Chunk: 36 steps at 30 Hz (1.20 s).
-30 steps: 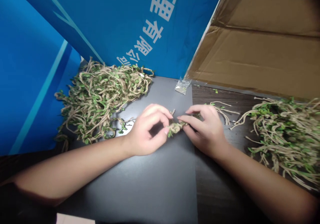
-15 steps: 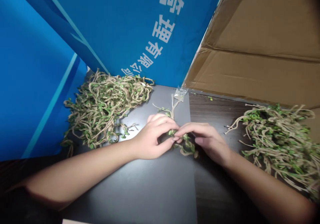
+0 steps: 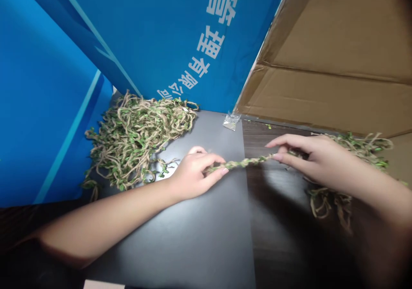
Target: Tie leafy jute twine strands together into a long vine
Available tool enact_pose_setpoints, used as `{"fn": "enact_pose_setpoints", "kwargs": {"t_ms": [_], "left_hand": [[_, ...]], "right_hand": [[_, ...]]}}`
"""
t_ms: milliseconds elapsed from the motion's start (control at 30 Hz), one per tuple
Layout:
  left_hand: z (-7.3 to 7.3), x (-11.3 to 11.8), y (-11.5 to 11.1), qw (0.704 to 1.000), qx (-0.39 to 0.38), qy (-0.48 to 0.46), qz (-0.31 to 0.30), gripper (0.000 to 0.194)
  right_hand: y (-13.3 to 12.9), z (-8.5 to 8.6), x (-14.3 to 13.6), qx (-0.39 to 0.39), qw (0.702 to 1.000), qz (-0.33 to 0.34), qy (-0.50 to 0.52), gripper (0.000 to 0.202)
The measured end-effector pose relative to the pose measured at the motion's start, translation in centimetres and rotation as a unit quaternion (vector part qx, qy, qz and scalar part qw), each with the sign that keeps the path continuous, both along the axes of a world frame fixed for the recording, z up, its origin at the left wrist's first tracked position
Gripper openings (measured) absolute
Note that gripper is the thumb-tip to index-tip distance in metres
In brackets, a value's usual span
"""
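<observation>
A length of twine with small green leaves [image 3: 247,162] stretches nearly straight between my two hands, just above the table. Thumb and fingers of my left hand [image 3: 196,173] pinch its left end. My right hand [image 3: 301,151] grips the other end between thumb and fingers, with the forefinger raised off it. To the left lies a large tangled heap of leafy twine [image 3: 141,138]. A second heap of leafy twine [image 3: 363,145] sits at the right, partly hidden behind my right hand and forearm.
A grey mat [image 3: 193,233] covers part of the dark wood-grain table [image 3: 273,246]. Blue printed panels [image 3: 154,35] stand at the back and left, a cardboard panel [image 3: 347,35] at the back right. A small clear plastic packet [image 3: 231,121] lies near their meeting corner.
My right hand has moved right, away from my left hand. The leafy twine, bunched between the hands before, is now drawn out in a line.
</observation>
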<state>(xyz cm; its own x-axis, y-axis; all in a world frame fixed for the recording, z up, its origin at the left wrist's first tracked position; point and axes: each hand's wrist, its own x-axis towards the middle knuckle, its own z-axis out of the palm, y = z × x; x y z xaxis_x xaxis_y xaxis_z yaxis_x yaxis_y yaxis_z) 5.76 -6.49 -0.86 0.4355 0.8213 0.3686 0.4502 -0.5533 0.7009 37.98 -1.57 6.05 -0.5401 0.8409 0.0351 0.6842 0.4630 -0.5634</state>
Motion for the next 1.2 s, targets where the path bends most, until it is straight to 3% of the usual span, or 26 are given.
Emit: {"fn": "enact_pose_setpoints", "kwargs": {"t_ms": [100,200,333,433,533,667,733,867,1000,1067,1200], "left_hand": [[0.1,-0.1,-0.1,1.0,-0.014,0.022,-0.003,0.021],[0.1,-0.2,-0.2,0.998,-0.043,0.035,-0.003,0.021],[-0.1,-0.2,-0.3,0.997,-0.001,0.069,-0.032,0.021],[-0.3,-0.1,-0.3,0.995,0.013,0.088,-0.047,0.023],[-0.3,-0.1,-0.2,0.995,0.008,0.084,-0.046,0.022],[0.0,-0.1,-0.2,0.997,-0.011,0.054,-0.057,0.02],[0.1,-0.1,-0.3,0.997,-0.027,0.032,-0.059,0.02],[0.1,-0.3,-0.4,0.997,-0.058,-0.042,-0.012,0.019],[-0.3,-0.3,-0.2,0.99,-0.1,-0.096,0.036,0.018],[-0.1,-0.3,0.0,0.992,-0.066,-0.087,0.061,0.016],[1.0,-0.4,-0.3,0.984,0.123,-0.033,0.123,0.013]], "right_hand": [[0.1,-0.6,1.9,0.055,0.997,-0.004,-0.058,0.032],[-0.2,-2.1,3.0,0.06,0.993,-0.01,-0.097,0.033],[-1.0,-4.1,3.6,0.092,0.977,-0.026,-0.19,0.034],[-2.3,-4.7,2.5,0.19,0.949,-0.038,-0.248,0.033],[-3.9,-4.5,-0.4,0.248,0.947,-0.031,-0.204,0.031],[-5.9,-5.1,-5.5,0.136,0.988,0.035,-0.057,0.035],[-6.4,-6.0,-7.1,0.094,0.995,0.027,-0.015,0.032],[-7.0,-6.9,-8.0,0.049,0.997,-0.047,0.048,0.016],[-8.0,-5.6,-7.9,-0.047,0.987,-0.073,0.137,0.02],[-8.4,-5.1,-8.1,-0.083,0.981,-0.073,0.161,0.025],[-9.0,-5.1,-8.7,-0.102,0.972,-0.077,0.197,0.026]]}}
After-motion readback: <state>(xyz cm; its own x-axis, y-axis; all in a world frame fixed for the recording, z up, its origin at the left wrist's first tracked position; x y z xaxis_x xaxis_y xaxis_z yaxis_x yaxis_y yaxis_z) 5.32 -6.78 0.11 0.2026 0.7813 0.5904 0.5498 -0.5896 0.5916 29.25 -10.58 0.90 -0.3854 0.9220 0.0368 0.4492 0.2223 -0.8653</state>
